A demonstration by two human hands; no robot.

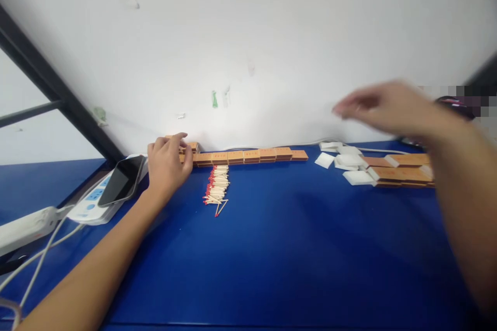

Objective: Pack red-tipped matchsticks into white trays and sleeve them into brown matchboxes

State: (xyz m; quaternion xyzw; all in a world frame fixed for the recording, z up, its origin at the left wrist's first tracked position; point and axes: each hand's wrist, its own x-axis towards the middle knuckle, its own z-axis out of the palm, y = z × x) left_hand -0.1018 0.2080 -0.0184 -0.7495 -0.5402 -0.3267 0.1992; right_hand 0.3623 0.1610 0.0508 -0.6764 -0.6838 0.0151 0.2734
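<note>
My left hand [169, 161] is at the left end of a row of orange matchboxes [251, 156] along the wall. Its fingers are curved but apart, and they partly cover a small stack of matchboxes [193, 147] there; nothing shows gripped between them. My right hand [384, 106] is raised in front of the wall on the right, above the table. Motion smears its fingers, and no object can be made out in them. A heap of red-tipped matches [218, 184] lies in front of the row, with a few stray sticks at its near end.
On the right lie white matchbox trays [357, 178] and more stacked matchboxes [402, 174], partly hidden by my forearm. A phone [122, 180] rests on a white power strip [93, 212] at left, with cables nearby. A black metal frame [77, 119] borders the blue table [272, 264].
</note>
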